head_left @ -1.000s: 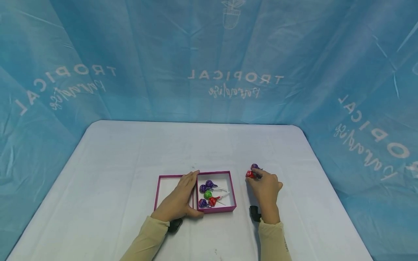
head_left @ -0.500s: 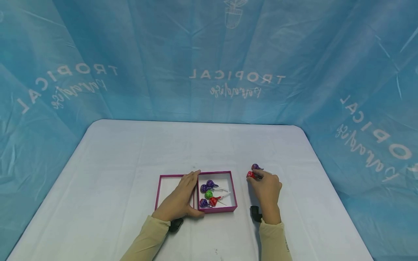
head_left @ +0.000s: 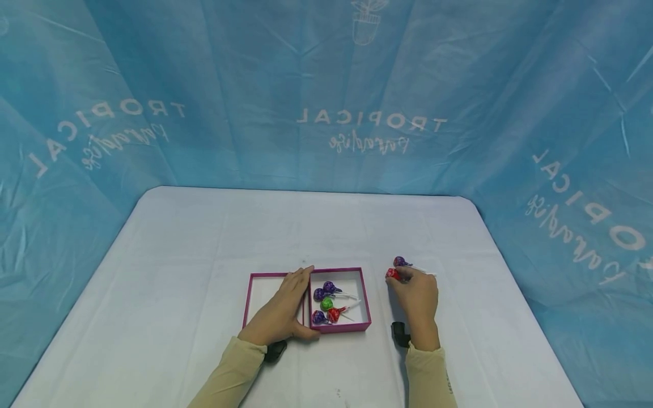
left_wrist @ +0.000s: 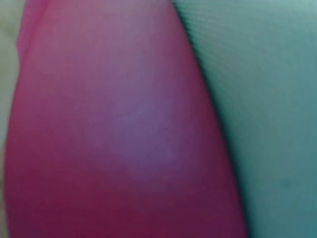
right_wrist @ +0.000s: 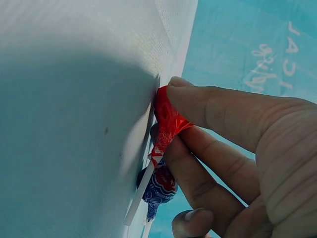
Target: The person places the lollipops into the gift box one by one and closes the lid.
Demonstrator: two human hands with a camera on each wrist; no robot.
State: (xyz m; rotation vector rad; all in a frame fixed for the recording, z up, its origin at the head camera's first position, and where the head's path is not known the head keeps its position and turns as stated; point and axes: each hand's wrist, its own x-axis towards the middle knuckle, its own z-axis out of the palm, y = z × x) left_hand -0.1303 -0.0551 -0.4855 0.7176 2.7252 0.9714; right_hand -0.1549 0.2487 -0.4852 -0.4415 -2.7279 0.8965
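Right thumb and fingers of the right hand [head_left: 419, 297] pinch the red lollipop [right_wrist: 166, 111] by its wrapped head, right of the box [head_left: 342, 328] and just beside a purple lollipop [head_left: 399, 261]. The left hand [head_left: 278, 314] spreads wide across the box's left side. The lollipop is probably light, its head hard, wrapper slick, stick [right_wrist: 138, 196] stiff; the head's sides likely offer the surest hold.

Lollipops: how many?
7: three purple, one green and one red in the right tray; another red in the right hand; a fourth purple on the table beside it. Some may be hidden.
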